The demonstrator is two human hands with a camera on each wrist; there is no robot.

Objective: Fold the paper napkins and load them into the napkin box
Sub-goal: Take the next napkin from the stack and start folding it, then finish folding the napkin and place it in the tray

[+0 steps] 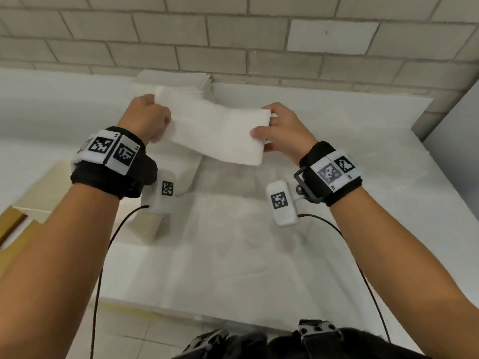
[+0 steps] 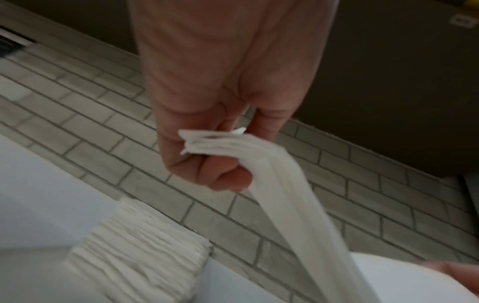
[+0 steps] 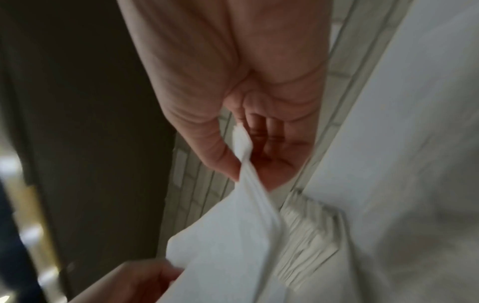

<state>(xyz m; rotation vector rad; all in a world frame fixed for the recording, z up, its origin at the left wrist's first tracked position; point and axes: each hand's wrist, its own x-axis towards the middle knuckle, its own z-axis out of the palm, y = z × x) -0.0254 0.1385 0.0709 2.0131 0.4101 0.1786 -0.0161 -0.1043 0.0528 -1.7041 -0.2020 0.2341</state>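
A folded bundle of white paper napkins hangs stretched between both hands above the white table. My left hand grips its left end, and in the left wrist view the curled fingers of the left hand clamp several layers of the napkins. My right hand pinches the right end. In the right wrist view the right hand holds the napkins between thumb and fingers. A cream box sits at the table's left, partly hidden under my left wrist.
A tall stack of white napkins stands at the back against the brick wall, also seen as the stack and the stack. Loose white sheets lie under the hands. Cables trail from both wrist cameras.
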